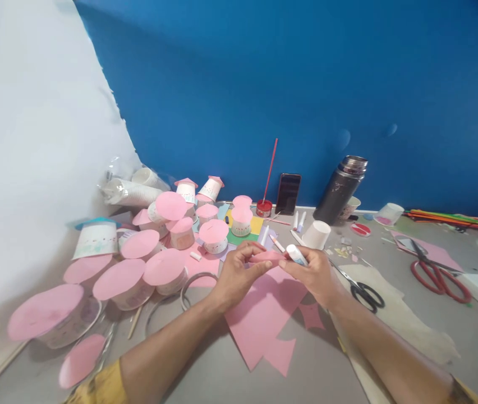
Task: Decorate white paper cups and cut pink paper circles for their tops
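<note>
Between my two hands is a curved piece of pink paper [269, 257]. My left hand [243, 270] pinches its left side between thumb and fingers. On the right edge, the fingertips of my right hand [311, 271] press the paper, while a white glue stick [297, 255] with a pale blue body is tucked in the same hand. Beneath the hands lies a large pink paper sheet [260, 314] with cut corners. A pink offcut [311, 316] rests to its right. The underside of the held paper is hidden.
Paper cups topped with pink discs [165, 268] crowd the left side. Black scissors [365, 296] and red-handled scissors [440, 278] lie to the right. A dark flask [340, 191], a phone [288, 193] and an upturned white cup [316, 234] stand toward the blue wall.
</note>
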Demonstrator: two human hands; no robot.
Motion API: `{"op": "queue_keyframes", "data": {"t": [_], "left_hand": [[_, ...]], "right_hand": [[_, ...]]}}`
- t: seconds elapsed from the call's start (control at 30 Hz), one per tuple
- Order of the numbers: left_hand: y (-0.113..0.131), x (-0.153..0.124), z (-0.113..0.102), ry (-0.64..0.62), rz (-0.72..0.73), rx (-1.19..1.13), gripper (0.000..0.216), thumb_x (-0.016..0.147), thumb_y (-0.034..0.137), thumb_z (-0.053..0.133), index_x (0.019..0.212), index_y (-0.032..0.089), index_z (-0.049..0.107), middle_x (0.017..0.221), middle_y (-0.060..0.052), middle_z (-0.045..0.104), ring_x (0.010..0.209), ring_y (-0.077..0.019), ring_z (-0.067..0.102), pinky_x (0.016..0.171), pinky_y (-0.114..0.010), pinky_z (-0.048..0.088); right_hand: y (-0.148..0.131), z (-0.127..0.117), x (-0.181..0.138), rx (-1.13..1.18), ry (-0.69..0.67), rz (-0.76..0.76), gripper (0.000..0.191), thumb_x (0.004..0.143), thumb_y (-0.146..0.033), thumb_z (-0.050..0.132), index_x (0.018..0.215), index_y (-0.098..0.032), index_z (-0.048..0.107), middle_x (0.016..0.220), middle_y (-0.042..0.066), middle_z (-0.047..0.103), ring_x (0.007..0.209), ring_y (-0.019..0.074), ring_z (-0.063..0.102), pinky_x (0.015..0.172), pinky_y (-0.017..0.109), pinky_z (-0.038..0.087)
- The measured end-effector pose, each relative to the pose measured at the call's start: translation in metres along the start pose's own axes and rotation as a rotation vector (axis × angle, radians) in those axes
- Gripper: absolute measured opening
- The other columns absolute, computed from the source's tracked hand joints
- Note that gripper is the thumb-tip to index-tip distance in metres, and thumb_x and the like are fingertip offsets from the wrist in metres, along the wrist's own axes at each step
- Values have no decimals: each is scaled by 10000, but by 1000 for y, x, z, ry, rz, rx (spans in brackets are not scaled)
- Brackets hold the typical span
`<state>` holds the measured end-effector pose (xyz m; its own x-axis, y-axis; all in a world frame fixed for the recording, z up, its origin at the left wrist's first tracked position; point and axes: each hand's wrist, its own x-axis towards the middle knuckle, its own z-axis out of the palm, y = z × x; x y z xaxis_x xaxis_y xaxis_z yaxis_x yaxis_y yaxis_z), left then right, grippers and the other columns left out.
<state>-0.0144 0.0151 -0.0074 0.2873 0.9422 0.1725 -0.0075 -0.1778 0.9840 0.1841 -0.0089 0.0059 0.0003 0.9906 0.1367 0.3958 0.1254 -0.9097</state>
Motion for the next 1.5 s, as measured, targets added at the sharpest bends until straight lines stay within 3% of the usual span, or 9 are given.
{"op": "queue_keyframes", "data": {"t": [0.1,0.2,0.3,0.43,0.67,0.83,1.13,1.3,1.5], "left_hand": [[0,2,-1,-26,-90,-50,273,783,456,819,770,194,744,851,-29,669,830,-192,586,793,-323,429],[-2,4,-3,-39,-154,-122,328,734,480,849,742,183,710,769,-10,650,739,-162,538,723,-302,392],[-4,4,-4,-51,-188,-167,372,695,495,871,712,177,679,708,8,608,691,-142,497,688,-290,363],[-2,4,-3,-21,-194,-171,346,702,446,867,660,186,642,670,23,593,667,-132,490,675,-279,360],[2,1,0,0,-131,-72,232,777,379,819,691,197,703,823,-32,750,839,-193,649,805,-298,454],[2,-3,1,19,14,125,151,858,385,775,806,251,817,906,-41,772,979,-239,679,937,-339,469],[-1,-5,2,24,118,204,122,894,272,740,919,306,854,970,-30,800,1022,-254,664,969,-354,465],[-7,-6,4,72,167,223,164,899,298,746,1004,340,866,870,-42,764,950,-260,637,920,-364,470],[-10,-8,6,56,140,181,164,908,331,732,985,348,876,793,-46,712,887,-255,614,875,-356,467]], "right_hand": [[6,-2,1,45,-88,-40,407,850,-590,699,803,-187,663,631,-42,477,607,122,413,583,263,347],[10,-6,4,86,-95,-76,588,973,-726,465,865,-184,667,591,-36,471,591,136,427,596,281,358],[10,-9,6,40,-73,-93,648,980,-763,408,737,-195,604,570,-30,449,568,135,409,572,287,331],[6,-12,6,-75,-82,-183,622,971,-720,463,607,-216,448,585,-29,437,571,123,397,564,279,314],[4,-14,4,-134,-68,-242,433,979,-542,539,756,-196,673,641,-22,552,615,136,462,595,272,360],[1,-14,2,-158,-70,-223,383,961,-490,560,761,-194,698,664,-17,596,627,139,496,596,266,374],[1,-12,2,-215,-41,-229,342,957,-478,569,818,-201,714,721,-10,675,629,144,538,601,265,410],[5,-9,1,-281,-43,-245,311,988,-464,550,905,-218,721,759,-11,710,617,144,573,585,267,418],[18,0,0,-465,124,-462,268,1012,-434,573,919,-218,700,817,54,752,724,205,670,676,312,487]]}}
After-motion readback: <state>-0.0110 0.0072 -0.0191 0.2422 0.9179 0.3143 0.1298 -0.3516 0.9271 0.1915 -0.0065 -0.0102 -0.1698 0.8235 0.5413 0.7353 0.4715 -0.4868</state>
